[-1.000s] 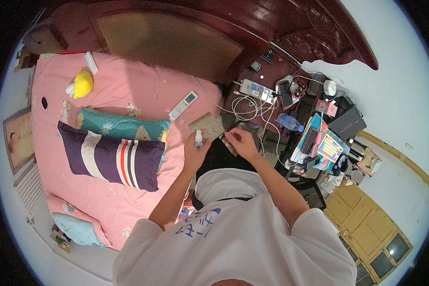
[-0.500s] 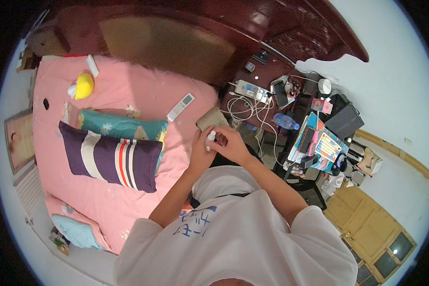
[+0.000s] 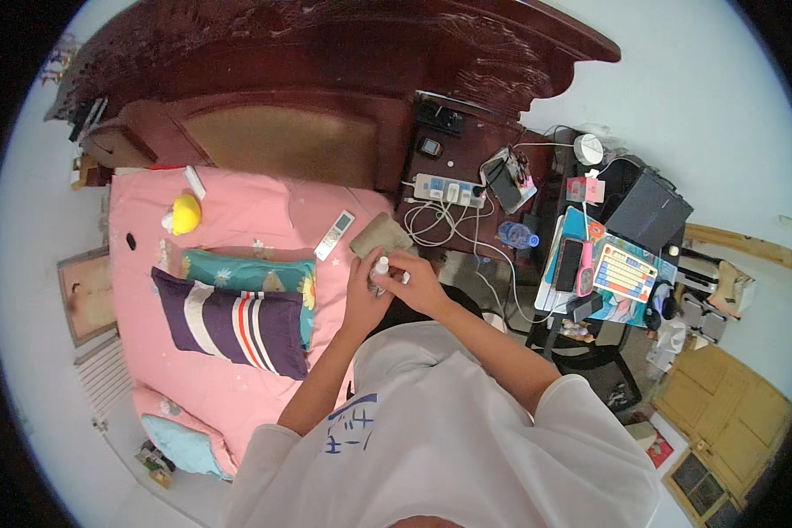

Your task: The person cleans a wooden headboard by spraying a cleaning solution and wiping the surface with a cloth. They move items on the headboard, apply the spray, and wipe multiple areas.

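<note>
Both hands meet in front of my chest, over the edge of a pink bed (image 3: 238, 211). My left hand (image 3: 363, 295) grips a small white bottle (image 3: 379, 267) that points up from its fingers. My right hand (image 3: 414, 280) is closed around the same bottle from the right, with a tiny white piece at its fingertips. A flat brown pouch (image 3: 379, 235) lies on the bed just beyond the hands. A white remote control (image 3: 334, 234) lies to its left.
A striped purple pillow (image 3: 231, 322) and a teal flowered pillow (image 3: 242, 275) lie on the bed, with a yellow toy (image 3: 185, 214) farther back. A dark wooden headboard (image 3: 290, 132) rises behind. A nightstand with a power strip (image 3: 449, 188) and cables, and a cluttered desk with a keyboard (image 3: 626, 273), stand to the right.
My hands were apart a second ago, then came together on the small bottle. The view has shifted, so the bed and desk sit lower in the picture.
</note>
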